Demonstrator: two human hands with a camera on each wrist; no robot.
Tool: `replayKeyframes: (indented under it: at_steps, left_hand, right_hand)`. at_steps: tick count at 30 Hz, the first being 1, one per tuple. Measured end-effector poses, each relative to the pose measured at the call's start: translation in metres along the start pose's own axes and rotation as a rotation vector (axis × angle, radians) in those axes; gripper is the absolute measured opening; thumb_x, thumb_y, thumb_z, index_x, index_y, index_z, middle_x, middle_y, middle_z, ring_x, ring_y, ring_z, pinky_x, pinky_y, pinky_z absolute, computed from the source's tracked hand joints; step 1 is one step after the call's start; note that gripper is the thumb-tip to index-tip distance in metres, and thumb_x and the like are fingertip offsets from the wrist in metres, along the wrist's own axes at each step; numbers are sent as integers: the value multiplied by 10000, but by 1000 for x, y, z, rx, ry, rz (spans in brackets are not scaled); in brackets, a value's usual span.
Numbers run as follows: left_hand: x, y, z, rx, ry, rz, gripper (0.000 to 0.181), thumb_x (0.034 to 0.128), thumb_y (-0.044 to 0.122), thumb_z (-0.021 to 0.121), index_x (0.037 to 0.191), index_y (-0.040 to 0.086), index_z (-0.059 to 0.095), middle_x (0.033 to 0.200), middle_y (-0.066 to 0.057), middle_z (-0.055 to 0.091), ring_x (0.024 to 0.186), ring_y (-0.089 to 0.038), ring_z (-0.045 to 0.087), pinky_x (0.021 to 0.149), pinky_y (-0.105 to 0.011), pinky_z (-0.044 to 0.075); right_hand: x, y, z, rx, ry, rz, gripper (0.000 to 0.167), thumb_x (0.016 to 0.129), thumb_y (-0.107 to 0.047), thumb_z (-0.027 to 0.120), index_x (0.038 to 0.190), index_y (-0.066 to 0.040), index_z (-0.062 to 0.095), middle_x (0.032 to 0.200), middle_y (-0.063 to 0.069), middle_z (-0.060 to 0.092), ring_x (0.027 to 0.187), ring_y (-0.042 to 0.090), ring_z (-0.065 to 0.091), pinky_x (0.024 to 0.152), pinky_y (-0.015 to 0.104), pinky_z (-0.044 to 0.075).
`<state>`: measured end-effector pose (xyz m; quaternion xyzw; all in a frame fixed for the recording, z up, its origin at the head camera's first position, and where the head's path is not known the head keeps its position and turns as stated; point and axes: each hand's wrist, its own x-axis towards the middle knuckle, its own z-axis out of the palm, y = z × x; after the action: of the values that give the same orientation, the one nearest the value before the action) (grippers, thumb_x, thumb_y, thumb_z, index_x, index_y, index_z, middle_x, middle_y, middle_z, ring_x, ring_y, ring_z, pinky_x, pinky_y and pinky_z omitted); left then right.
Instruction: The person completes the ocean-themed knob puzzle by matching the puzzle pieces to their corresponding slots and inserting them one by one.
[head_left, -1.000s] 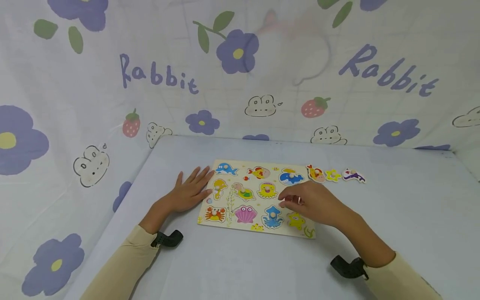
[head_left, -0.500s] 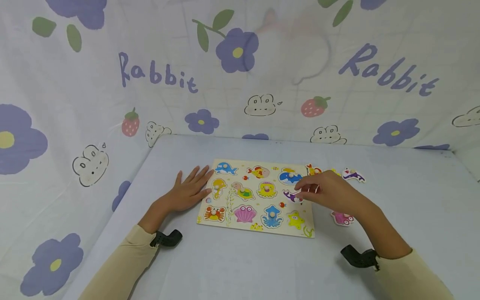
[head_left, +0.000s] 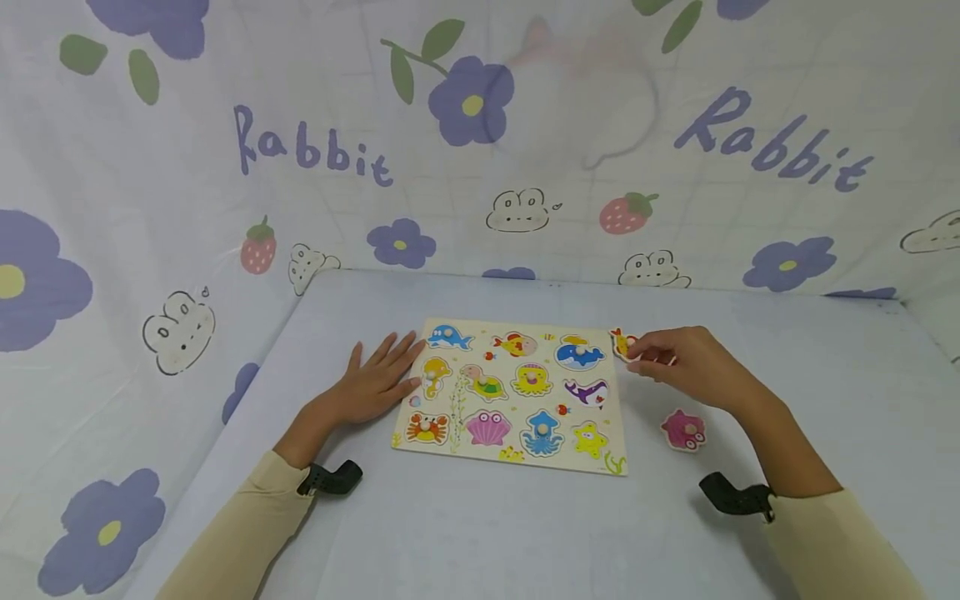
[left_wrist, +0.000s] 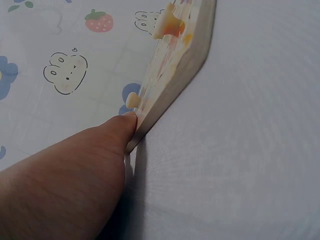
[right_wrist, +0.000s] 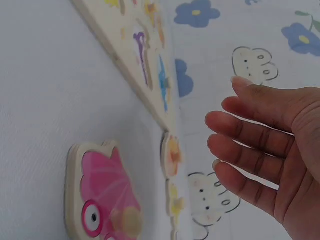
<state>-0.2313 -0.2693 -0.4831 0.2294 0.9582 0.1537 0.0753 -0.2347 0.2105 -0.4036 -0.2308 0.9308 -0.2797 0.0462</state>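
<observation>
A wooden sea-animal puzzle board (head_left: pixel 613 421) lies on the table, with knobbed pieces such as the blue squid (head_left: pixel 542 433) and the crab (head_left: pixel 427 427) set in it. My left hand (head_left: pixel 375 385) lies flat at its left edge, fingers spread and touching the board. My right hand (head_left: pixel 697 367) is just off the right side, fingertips close to the red-and-yellow fish piece (head_left: pixel 619 345). Loosely bent fingers with nothing between them show in the right wrist view. Nearer the front lies a loose pink shell piece (head_left: pixel 684 431). The yellow starfish piece (right_wrist: pixel 176 200) is hidden by the hand in the head view.
Knobless pictures of a fish (head_left: pixel 514 344), purple whale (head_left: pixel 587 392), shell (head_left: pixel 487 427) and starfish (head_left: pixel 590 439) show on the board. A white table (head_left: pixel 480 533) surrounds it. A patterned curtain (head_left: pixel 420 200) hangs behind.
My right hand has moved right, from over the board to beside the fish piece. It uncovers the purple whale picture and the pink shell piece. The left hand stays put.
</observation>
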Motion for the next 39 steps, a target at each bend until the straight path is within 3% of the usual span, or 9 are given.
replayKeyframes:
  at_steps: [8,14,26,33,39]
  left_hand:
    - [0,-2,0,-1,3,0,685,1087,500,366,1650,193,124,1710,-69,59,1561,-358,5,1140,-717,-75]
    - [1,-2,0,2,7,-2,686,1086,510,358,1650,206,114,1712,-53,47,1563,-344,-8,1147,-703,-86]
    - [2,-3,2,2,5,-1,685,1087,497,374,1649,196,123,1709,-53,55,1563,-342,2,1146,-708,-81]
    - [2,-4,3,18,-2,-9,685,1087,516,346,1651,217,98,1712,-45,38,1565,-333,-16,1149,-701,-85]
    - [2,-3,2,-1,0,-6,674,1091,492,361,1649,203,120,1710,-50,56,1564,-339,-1,1147,-706,-82]
  right_hand:
    - [4,16,0,-25,51,75,206,934,-191,758,1097,-64,765,894,16,721,771,184,597,651,293,520]
    - [19,22,-3,-37,36,100,225,932,-173,756,1113,-40,753,895,61,727,740,200,614,630,324,512]
    - [51,46,-4,-122,-91,171,230,899,-189,788,1062,-30,755,835,38,663,736,211,568,593,321,467]
    - [59,46,-1,-155,-121,202,285,868,-260,824,1069,-66,766,865,58,655,804,244,556,608,325,477]
    - [65,44,4,-177,-126,181,204,883,-227,804,1020,-80,772,820,29,650,770,225,554,610,328,462]
